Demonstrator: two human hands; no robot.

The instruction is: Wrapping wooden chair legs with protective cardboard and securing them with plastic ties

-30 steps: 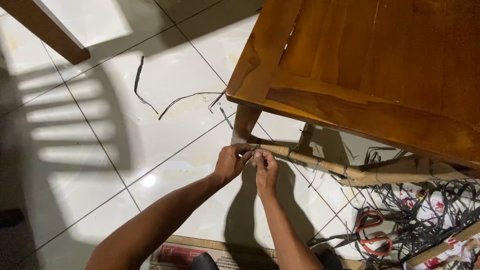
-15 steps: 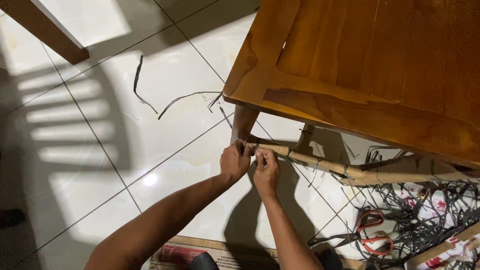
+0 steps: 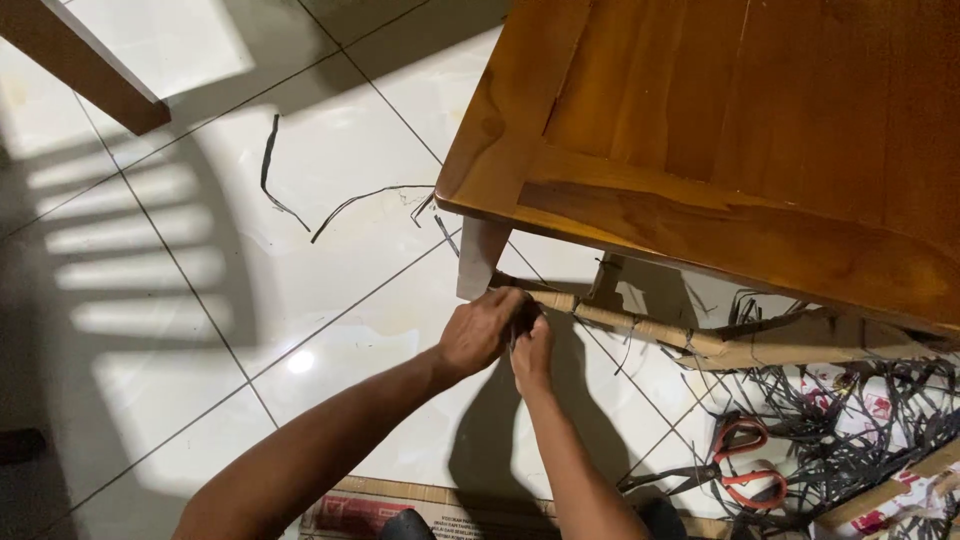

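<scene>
Cardboard with red print lies at the bottom edge, under the forearms. Both hands are together at the near end of the rail, a light cane-wrapped bar running low between the table legs. Left hand is curled over the rail end, knuckles up, fingers closed around it. Right hand sits just beside and partly under the left, touching it; fingers are tucked against the rail, but whether they pinch a strand I can't tell, since the left hand hides that spot. The rail meets the pale leg right at the hands and runs right toward a flat cardboard piece. Right of the arms, red-handled scissors lie on the floor at the edge of a pile of dark strips. Above it all is the brown wooden table, corner over the leg. Further out on the white tiles, loose dark strands lie well apart from the hands. A brown wooden beam crosses the top left.
</scene>
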